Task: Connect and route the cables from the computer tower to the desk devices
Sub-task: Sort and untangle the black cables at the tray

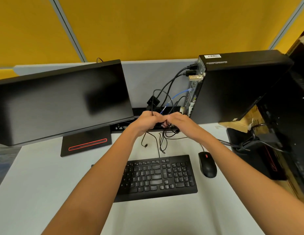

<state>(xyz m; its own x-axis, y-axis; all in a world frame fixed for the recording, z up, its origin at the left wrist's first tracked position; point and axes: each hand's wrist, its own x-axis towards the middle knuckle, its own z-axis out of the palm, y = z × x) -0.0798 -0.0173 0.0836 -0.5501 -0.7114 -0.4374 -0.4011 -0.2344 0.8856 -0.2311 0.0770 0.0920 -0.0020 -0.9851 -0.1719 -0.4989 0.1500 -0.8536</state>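
I have both hands out over the back of the table (46,175), meeting knuckle to knuckle between the monitor (63,100) and the computer tower (236,89). My left hand (145,122) has its fingers curled round a bundle of black cables (164,133), and my right hand (177,120) is curled in on the same bundle from the other side; exactly which strand each one pinches is hidden behind the knuckles.

Several plugs already sit in the tower's rear panel: two black leads near the top, and a blue network cable (180,94) lower down that droops toward my hands. Loose loops trail from the bundle onto the table toward the keyboard (158,177), and the mouse (207,164) lies just beside it on the right.

I judge this to be the gathering and tidying step, with most connecting done. Next I would need to keep the bundle snug while sorting the slack loops, without tugging the seated plugs loose from the tower.
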